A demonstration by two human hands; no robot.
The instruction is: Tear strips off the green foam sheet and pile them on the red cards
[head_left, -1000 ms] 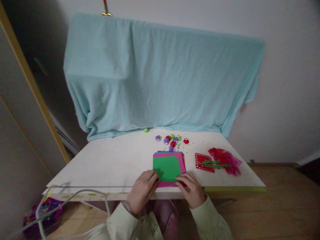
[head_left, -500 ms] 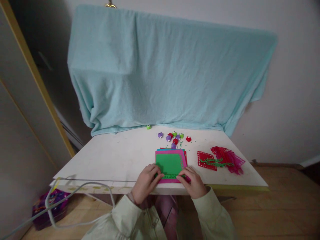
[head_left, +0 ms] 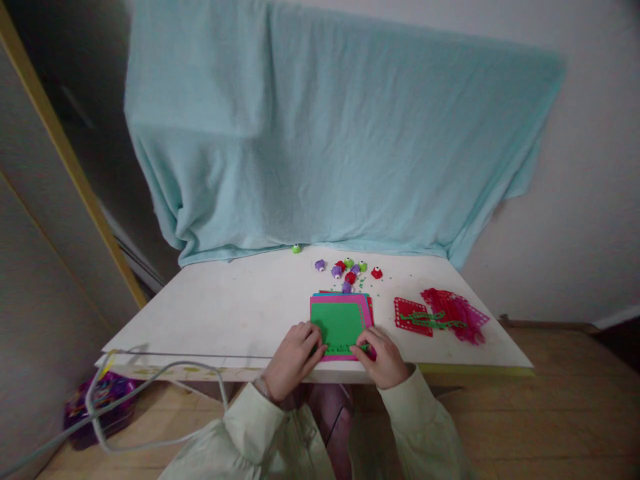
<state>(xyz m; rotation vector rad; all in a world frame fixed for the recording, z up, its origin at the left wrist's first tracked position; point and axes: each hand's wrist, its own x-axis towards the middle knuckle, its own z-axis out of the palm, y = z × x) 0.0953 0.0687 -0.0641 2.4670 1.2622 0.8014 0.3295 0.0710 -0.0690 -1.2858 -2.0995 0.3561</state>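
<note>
A green sheet [head_left: 337,323], paper or thin foam, lies on top of a stack at the table's front edge. Rows of small punched marks run along its right and near sides. My left hand [head_left: 296,355] pinches the near left corner, thumb and fingers together. At the near right corner my right hand [head_left: 381,355] pinches the same punched border. Beneath the green one, a pink sheet [head_left: 369,313] sticks out, with blue and red edges behind it. Whether the border strip is loose from the sheet I cannot tell.
Several purple, red and green punch-like pieces [head_left: 350,277] sit behind the stack among tiny green scraps. Red and pink perforated strips [head_left: 453,313] with green ones lie at right. A light blue cloth [head_left: 340,147] hangs behind the white table [head_left: 215,307]. A pale cable [head_left: 150,380] loops at left.
The view has tipped slightly. My right hand's fingertips have shifted a little left along the green border; my left hand keeps its pinch.
</note>
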